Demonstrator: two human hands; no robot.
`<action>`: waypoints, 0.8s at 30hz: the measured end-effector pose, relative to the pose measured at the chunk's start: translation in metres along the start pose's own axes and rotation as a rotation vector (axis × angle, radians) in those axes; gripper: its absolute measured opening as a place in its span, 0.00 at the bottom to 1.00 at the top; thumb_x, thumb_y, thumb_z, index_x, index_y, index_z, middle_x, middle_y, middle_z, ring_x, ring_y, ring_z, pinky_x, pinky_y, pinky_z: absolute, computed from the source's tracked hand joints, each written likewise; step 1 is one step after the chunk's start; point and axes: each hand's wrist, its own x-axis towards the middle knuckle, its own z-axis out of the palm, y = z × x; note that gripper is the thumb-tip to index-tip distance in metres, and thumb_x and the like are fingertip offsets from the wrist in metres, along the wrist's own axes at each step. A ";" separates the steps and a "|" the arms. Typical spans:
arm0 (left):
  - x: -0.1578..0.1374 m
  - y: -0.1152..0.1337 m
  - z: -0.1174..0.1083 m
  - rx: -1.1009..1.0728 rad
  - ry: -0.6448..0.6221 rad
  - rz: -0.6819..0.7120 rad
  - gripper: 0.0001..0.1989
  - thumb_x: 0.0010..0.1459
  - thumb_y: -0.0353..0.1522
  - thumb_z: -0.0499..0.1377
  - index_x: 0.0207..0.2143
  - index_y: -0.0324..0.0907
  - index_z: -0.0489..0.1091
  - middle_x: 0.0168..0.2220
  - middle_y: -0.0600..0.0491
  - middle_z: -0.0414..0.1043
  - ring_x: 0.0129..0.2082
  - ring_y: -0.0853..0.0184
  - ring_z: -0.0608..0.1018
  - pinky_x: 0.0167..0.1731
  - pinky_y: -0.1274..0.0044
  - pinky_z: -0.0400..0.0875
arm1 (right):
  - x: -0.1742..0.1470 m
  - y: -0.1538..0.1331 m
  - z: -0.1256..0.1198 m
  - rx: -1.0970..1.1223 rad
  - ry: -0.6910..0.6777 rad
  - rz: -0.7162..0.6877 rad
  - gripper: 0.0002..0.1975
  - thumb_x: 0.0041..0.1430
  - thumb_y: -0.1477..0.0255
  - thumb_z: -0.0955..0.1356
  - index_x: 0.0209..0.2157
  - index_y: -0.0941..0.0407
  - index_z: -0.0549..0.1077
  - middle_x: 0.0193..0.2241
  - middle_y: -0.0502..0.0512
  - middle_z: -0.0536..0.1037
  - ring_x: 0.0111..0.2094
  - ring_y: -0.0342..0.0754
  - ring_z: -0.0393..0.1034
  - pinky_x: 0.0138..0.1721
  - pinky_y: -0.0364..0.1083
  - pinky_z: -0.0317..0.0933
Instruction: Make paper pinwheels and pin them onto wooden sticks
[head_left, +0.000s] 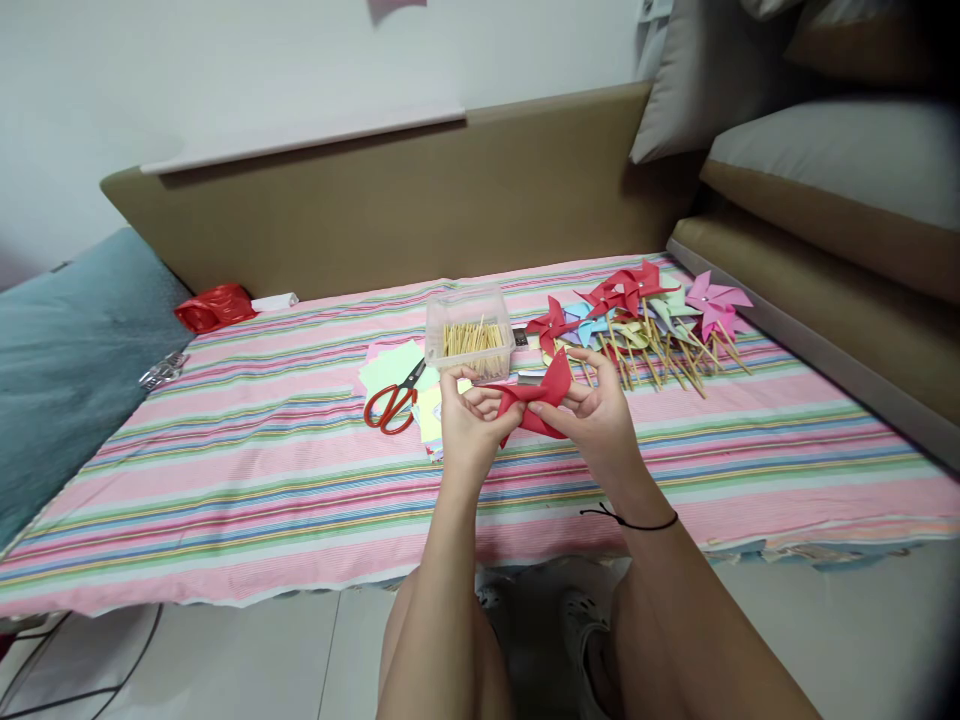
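Note:
A red paper pinwheel [553, 385], its blades folded toward the middle, is held up between my two hands above the striped cloth. My left hand [476, 420] pinches its left side, thumb near the centre. On the other side my right hand [600, 410] grips it with thumb and fingers. No stick shows on this pinwheel. Just behind my hands stands a clear plastic box [471, 300] of thin wooden sticks [472, 340]. Red-handled scissors [391, 402] lie left of my left hand, partly on light green paper sheets [390, 368]. Yellow paper [430, 412] lies partly behind my left hand.
Several finished pinwheels on sticks, including a pink one [714, 298], are heaped at the right. A red plastic bag [217, 308] and a clear crumpled item [163, 370] lie at the left. Cushions [840, 160] and a brown backboard [420, 200] border the striped cloth [300, 480].

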 end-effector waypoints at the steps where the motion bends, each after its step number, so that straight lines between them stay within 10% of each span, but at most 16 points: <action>1: 0.000 0.000 0.000 0.006 0.002 0.000 0.28 0.39 0.27 0.65 0.37 0.47 0.51 0.22 0.62 0.74 0.19 0.72 0.76 0.22 0.83 0.69 | 0.000 0.000 0.000 0.000 0.000 0.004 0.35 0.40 0.70 0.76 0.48 0.50 0.57 0.32 0.51 0.80 0.33 0.49 0.77 0.36 0.49 0.71; 24: 0.000 0.000 -0.001 0.012 -0.001 -0.018 0.28 0.40 0.27 0.66 0.37 0.46 0.50 0.20 0.63 0.72 0.18 0.74 0.74 0.22 0.83 0.68 | 0.003 0.006 -0.004 0.024 0.003 0.063 0.40 0.39 0.70 0.77 0.52 0.50 0.55 0.30 0.52 0.81 0.33 0.51 0.78 0.37 0.50 0.71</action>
